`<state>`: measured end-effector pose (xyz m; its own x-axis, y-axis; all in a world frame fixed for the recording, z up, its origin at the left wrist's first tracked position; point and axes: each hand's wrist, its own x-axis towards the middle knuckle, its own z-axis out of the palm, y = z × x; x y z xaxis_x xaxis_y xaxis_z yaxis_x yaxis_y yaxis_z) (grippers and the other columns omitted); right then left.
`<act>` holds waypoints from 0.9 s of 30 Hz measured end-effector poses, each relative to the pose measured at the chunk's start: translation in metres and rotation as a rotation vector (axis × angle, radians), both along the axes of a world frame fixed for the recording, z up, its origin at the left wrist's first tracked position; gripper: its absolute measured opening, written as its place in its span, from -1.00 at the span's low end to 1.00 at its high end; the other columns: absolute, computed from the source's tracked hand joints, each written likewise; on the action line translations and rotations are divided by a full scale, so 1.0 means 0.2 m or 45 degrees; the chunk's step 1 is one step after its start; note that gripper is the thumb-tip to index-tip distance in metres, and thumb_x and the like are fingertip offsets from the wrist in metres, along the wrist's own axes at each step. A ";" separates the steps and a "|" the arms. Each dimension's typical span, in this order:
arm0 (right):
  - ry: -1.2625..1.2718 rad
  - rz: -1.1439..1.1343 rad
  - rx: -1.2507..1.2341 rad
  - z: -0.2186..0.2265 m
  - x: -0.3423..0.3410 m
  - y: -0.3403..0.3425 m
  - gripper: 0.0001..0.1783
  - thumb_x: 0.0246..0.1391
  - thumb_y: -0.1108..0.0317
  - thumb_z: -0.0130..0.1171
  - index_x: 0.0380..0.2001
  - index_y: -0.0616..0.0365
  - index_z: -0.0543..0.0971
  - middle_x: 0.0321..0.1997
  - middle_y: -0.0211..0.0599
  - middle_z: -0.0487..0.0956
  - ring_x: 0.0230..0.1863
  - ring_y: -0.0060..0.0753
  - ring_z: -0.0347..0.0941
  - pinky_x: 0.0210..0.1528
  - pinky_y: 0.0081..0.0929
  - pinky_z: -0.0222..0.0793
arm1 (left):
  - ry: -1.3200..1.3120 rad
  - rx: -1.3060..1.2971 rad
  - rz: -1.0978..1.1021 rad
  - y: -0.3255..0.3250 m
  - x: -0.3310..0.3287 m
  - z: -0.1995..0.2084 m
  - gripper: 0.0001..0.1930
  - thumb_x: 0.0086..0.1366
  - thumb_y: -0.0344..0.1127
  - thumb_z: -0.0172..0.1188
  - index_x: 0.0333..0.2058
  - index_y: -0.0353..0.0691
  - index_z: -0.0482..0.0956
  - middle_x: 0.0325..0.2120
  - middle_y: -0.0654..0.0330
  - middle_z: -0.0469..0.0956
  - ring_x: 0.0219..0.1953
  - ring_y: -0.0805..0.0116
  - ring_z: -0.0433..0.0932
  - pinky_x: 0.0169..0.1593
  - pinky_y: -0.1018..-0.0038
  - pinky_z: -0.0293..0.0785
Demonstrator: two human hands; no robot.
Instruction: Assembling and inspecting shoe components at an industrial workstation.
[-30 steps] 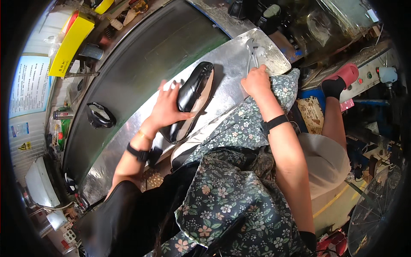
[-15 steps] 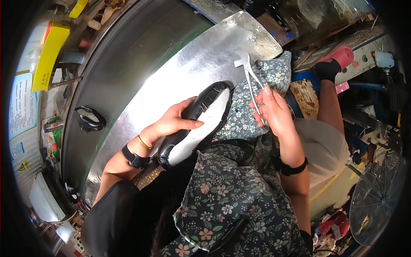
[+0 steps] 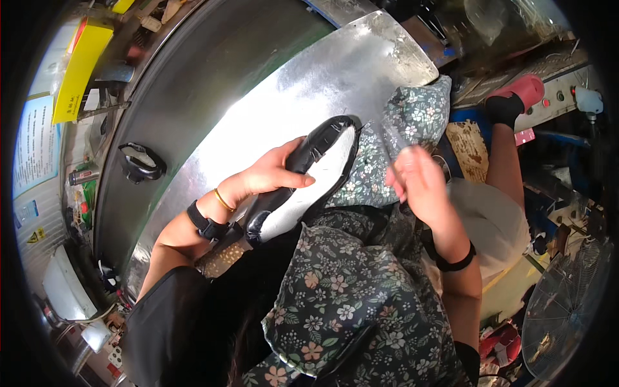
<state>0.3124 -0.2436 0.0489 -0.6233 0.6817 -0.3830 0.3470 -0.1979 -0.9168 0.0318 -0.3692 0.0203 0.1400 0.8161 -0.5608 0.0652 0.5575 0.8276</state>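
So we've got the black shoe upper [image 3: 303, 184] lying over the edge of the shiny metal table [image 3: 309, 84], sole side up with the pale insole board showing. Its long axis runs from about 7 o'clock to 1 o'clock in the picture, with what looks like the toe up at 1 o'clock, near the floral cloth [image 3: 412, 119], and the heel end down by our lap.

Our left hand [image 3: 267, 177] is clamped over the shoe around the waist, thumb on the pale board, fingers wrapped over the black side. Our right hand [image 3: 419, 184] is off at 3 o'clock from the shoe, not touching it, fingers loosely pinched together. It's blurred and we can't tell if anything is in that pinch.

Handling guess: the thing looks light, and the upper is probably soft and a bit slick, glossy leather-type stuff. The bottom board looks stiffer. So the middle is a sensible place to grab, since the edges would likely just fold. A black handle [image 3: 138, 164] sits on the drum at 9 o'clock.
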 end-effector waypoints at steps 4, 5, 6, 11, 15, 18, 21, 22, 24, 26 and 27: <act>0.252 -0.097 0.518 -0.24 0.01 -0.20 -0.69 0.41 0.21 -0.22 -0.35 0.19 0.35 -0.56 -0.30 0.47 -0.60 -0.56 0.33 -0.50 -0.56 0.29 | -0.012 0.070 -0.031 -0.01 0.01 -0.04 -0.22 0.06 -0.19 0.41 0.20 -0.39 0.27 -0.23 0.25 0.44 -0.17 0.48 0.39 -0.08 0.52 0.39; -0.421 0.499 0.514 -0.19 -0.01 -0.17 -0.72 0.39 0.25 -0.18 -0.35 0.20 0.36 -0.57 -0.37 0.47 -0.59 -0.56 0.36 -0.48 -0.54 0.32 | -0.023 0.096 -0.014 -0.01 0.01 -0.04 -0.22 0.07 -0.18 0.42 0.20 -0.38 0.27 -0.22 0.26 0.44 -0.17 0.48 0.39 -0.08 0.52 0.38; -0.232 0.345 0.013 -0.22 -0.02 -0.20 -0.60 0.39 0.10 -0.16 -0.35 0.23 0.39 -0.57 -0.22 0.51 -0.53 -0.29 0.48 -0.45 -0.30 0.36 | -0.020 0.100 -0.011 0.00 0.01 -0.03 -0.22 0.07 -0.18 0.42 0.20 -0.38 0.27 -0.22 0.26 0.44 -0.17 0.48 0.39 -0.08 0.52 0.38; -0.092 0.217 0.308 -0.11 0.01 -0.15 -0.62 0.40 0.12 -0.15 -0.35 0.23 0.41 -0.61 -0.27 0.50 -0.59 -0.30 0.47 -0.50 -0.30 0.32 | -0.210 -0.130 0.048 0.05 0.03 0.02 -0.16 0.05 -0.16 0.46 0.23 -0.40 0.24 0.00 0.13 0.44 0.04 0.34 0.43 0.15 0.45 0.34; -0.216 0.353 0.186 -0.16 0.00 -0.04 -0.65 0.39 0.13 -0.14 -0.31 0.23 0.40 -0.61 -0.28 0.49 -0.61 -0.38 0.44 -0.52 -0.34 0.31 | 0.250 0.130 0.008 0.02 0.06 0.04 -0.22 0.03 -0.16 0.45 0.17 -0.38 0.33 -0.10 0.11 0.51 -0.06 0.38 0.46 0.08 0.47 0.37; -0.186 0.002 0.292 -0.10 -0.09 0.13 -0.63 0.38 0.11 -0.15 -0.31 0.22 0.40 -0.58 -0.21 0.52 -0.60 -0.30 0.47 -0.49 -0.30 0.36 | 0.446 0.374 0.122 -0.03 0.11 0.16 -0.09 -0.06 -0.13 0.48 0.22 -0.42 0.26 -0.15 0.02 0.57 -0.14 0.19 0.57 0.00 0.35 0.47; -0.702 -0.002 1.429 -0.23 -0.20 0.31 -0.73 0.25 0.16 0.04 -0.32 0.16 0.46 -0.44 -0.06 0.55 -0.38 0.05 0.52 -0.33 -0.08 0.42 | 0.982 0.849 0.044 -0.03 0.17 0.34 -0.01 -0.17 -0.19 0.48 0.25 -0.43 0.22 -0.16 -0.13 0.56 -0.15 -0.06 0.58 -0.01 0.24 0.49; -0.780 0.003 1.551 -0.28 -0.20 0.35 -0.75 0.21 0.17 0.07 -0.35 0.15 0.49 -0.39 -0.07 0.54 -0.29 0.05 0.52 -0.26 -0.08 0.43 | 1.099 0.909 0.009 -0.02 0.20 0.38 0.00 -0.22 -0.22 0.49 0.25 -0.41 0.23 -0.13 -0.12 0.55 -0.13 -0.07 0.57 -0.01 0.22 0.48; -0.749 0.133 1.539 -0.31 -0.20 0.36 -0.75 0.18 0.18 0.10 -0.39 0.14 0.55 -0.28 -0.08 0.52 -0.12 0.06 0.46 -0.06 -0.06 0.36 | 1.224 1.146 0.008 -0.01 0.26 0.41 0.02 -0.27 -0.27 0.50 0.25 -0.39 0.25 -0.09 -0.12 0.53 -0.10 -0.07 0.56 -0.01 0.21 0.47; -0.375 0.053 1.291 -0.27 -0.19 0.36 -0.63 0.29 0.08 0.00 -0.15 0.12 0.61 -0.04 -0.06 0.53 -0.03 -0.04 0.45 0.10 -0.15 0.29 | 1.204 1.226 0.009 0.02 0.29 0.41 0.03 -0.30 -0.30 0.51 0.25 -0.39 0.26 -0.06 -0.13 0.52 -0.07 -0.06 0.54 0.01 0.20 0.45; 0.053 -0.036 0.864 -0.24 -0.18 0.34 -0.53 0.32 -0.01 -0.07 0.02 0.13 0.51 0.02 -0.10 0.52 0.04 -0.14 0.44 0.14 -0.21 0.28 | 1.180 1.266 0.045 0.03 0.30 0.42 0.03 -0.30 -0.30 0.51 0.24 -0.39 0.27 -0.06 -0.13 0.52 -0.07 -0.05 0.54 0.01 0.20 0.45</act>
